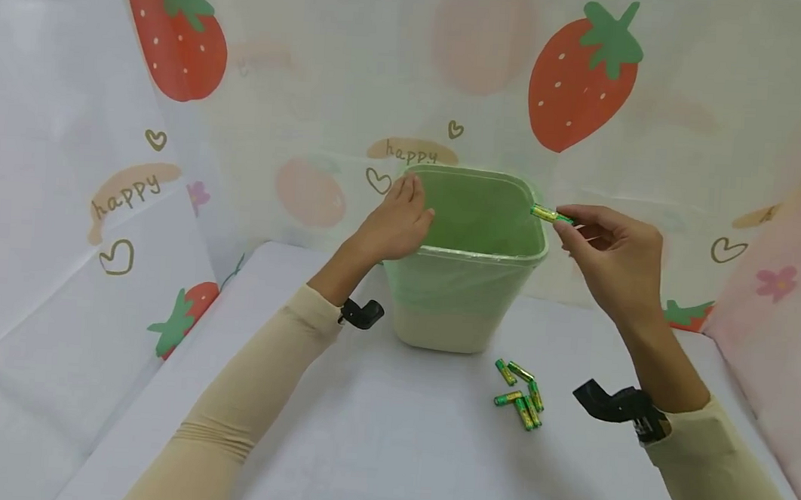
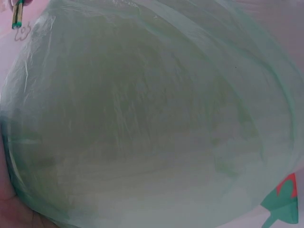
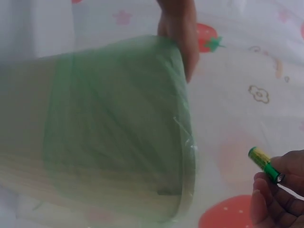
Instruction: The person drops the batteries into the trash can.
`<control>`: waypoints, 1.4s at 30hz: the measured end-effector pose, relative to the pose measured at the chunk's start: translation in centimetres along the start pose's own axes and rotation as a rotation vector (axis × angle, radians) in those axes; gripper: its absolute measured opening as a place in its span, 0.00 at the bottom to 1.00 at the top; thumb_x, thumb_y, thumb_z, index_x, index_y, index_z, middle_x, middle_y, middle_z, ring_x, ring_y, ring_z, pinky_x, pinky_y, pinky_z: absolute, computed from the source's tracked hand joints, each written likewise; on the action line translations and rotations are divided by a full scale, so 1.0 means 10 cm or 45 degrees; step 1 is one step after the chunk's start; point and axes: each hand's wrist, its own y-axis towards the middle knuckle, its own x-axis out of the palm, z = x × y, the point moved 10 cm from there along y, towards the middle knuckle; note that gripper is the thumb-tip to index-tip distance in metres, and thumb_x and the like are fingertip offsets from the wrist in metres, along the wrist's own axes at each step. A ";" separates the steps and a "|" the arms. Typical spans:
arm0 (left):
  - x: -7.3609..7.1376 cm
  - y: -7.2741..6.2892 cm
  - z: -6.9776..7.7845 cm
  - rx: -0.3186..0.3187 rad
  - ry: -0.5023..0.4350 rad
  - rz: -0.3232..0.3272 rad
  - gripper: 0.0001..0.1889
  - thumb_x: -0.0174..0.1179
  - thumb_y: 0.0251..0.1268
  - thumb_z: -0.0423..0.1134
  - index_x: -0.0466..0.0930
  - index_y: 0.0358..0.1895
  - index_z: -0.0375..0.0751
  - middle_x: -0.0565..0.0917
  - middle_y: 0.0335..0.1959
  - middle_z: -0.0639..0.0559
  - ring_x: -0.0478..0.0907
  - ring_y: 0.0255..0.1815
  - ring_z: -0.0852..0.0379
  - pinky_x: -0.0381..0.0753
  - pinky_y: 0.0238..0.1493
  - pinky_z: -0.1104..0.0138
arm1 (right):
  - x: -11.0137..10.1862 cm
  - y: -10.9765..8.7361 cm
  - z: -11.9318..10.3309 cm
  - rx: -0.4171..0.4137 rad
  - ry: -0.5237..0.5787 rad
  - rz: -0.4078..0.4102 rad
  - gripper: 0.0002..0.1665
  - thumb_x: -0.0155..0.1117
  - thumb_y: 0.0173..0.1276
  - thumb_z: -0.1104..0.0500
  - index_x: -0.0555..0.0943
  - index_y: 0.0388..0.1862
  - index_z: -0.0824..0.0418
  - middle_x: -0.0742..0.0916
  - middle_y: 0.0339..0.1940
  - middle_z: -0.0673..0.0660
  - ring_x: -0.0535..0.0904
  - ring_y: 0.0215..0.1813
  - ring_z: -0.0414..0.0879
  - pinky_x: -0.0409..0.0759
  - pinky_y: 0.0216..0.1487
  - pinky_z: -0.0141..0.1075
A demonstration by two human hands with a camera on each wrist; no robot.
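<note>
Right hand [image 1: 614, 250] pinches green-yellow cylindrical battery [image 1: 548, 214]; left hand [image 1: 398, 220], grip uncurled, touches tapered, green-film-lined bin [image 1: 448, 305].

Left sleeve [image 1: 285, 368] is plain beige, creased partway up; right sleeve [image 1: 718, 463] matches. Left wrist camera [image 1: 363, 314] and right wrist camera [image 1: 610, 404] are black, bent.
</note>
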 end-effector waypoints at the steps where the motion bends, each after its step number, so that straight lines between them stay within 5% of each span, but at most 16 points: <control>1: -0.01 0.00 0.00 0.004 -0.002 0.005 0.34 0.27 0.86 0.48 0.32 0.79 0.25 0.31 0.82 0.34 0.25 0.83 0.43 0.31 0.81 0.59 | 0.03 0.03 -0.02 -0.008 -0.018 -0.014 0.12 0.72 0.67 0.63 0.90 0.48 0.62 0.89 0.35 0.49 0.83 0.31 0.35 0.79 0.35 0.21; 9: 0.00 -0.02 0.01 0.000 0.009 -0.007 0.34 0.26 0.86 0.48 0.30 0.79 0.25 0.29 0.82 0.34 0.24 0.83 0.44 0.30 0.81 0.60 | 0.24 0.20 -0.06 -0.041 -0.110 -0.113 0.11 0.71 0.67 0.62 0.91 0.47 0.62 0.91 0.38 0.59 0.81 0.32 0.29 0.77 0.37 0.20; 19: 0.01 -0.01 -0.01 -0.015 -0.004 -0.007 0.34 0.27 0.86 0.47 0.30 0.79 0.26 0.29 0.82 0.35 0.24 0.83 0.43 0.31 0.81 0.59 | 0.67 0.31 0.01 -0.067 -0.173 -0.315 0.09 0.72 0.68 0.64 0.90 0.45 0.66 0.90 0.35 0.61 0.86 0.34 0.50 0.75 0.32 0.23; 33: -0.02 0.00 0.01 0.000 0.014 0.018 0.34 0.26 0.86 0.47 0.30 0.79 0.25 0.30 0.82 0.33 0.25 0.83 0.43 0.31 0.81 0.59 | 1.07 0.52 0.13 -0.004 -0.252 -0.471 0.09 0.71 0.67 0.64 0.90 0.43 0.67 0.91 0.37 0.62 0.88 0.37 0.53 0.81 0.39 0.41; 42: -0.01 0.00 0.03 0.003 0.011 0.011 0.34 0.27 0.86 0.47 0.30 0.79 0.25 0.30 0.82 0.33 0.25 0.83 0.42 0.32 0.81 0.59 | 1.22 0.57 0.26 0.056 -0.249 -0.526 0.09 0.70 0.69 0.64 0.90 0.44 0.68 0.91 0.37 0.63 0.87 0.38 0.53 0.81 0.35 0.36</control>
